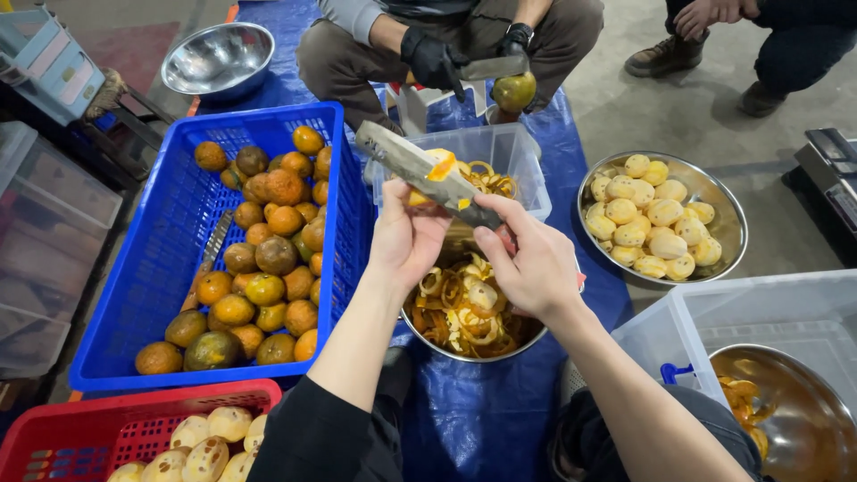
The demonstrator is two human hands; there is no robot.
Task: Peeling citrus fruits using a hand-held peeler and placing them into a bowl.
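a: over at nine o'clock, your blue crate (134, 295) holds the unpeeled oranges (263, 268), with a second knife (207, 259) lying along its inner wall. reach in blind and you could catch that blade.

b: and my hands?

a: your left hand (406, 241) is cupped shut around a half-peeled orange (439, 167), mostly hidden behind the blade. your right hand (533, 263) is pinched around the handle end of the long knife (420, 171), fingers curled, and the blade runs toward eleven o'clock across the fruit. i judge the main risk is the edge slipping on wet rind and running into your left thumb, which sits just beside it.

b: anything below?

a: the peel bowl (464, 312) sits at six o'clock under your hands, quite full; loose curls could spill onto the blue tarp (482, 419). the clear tub (500, 161) lies just behind the knife tip, so a wide stroke may knock it.

b: to the right?

a: at three o'clock the steel bowl of peeled fruit (661, 223) sits well apart. at twelve o'clock, another person's gloved hand (433, 58) works a knife too; lean in and your blades come near.
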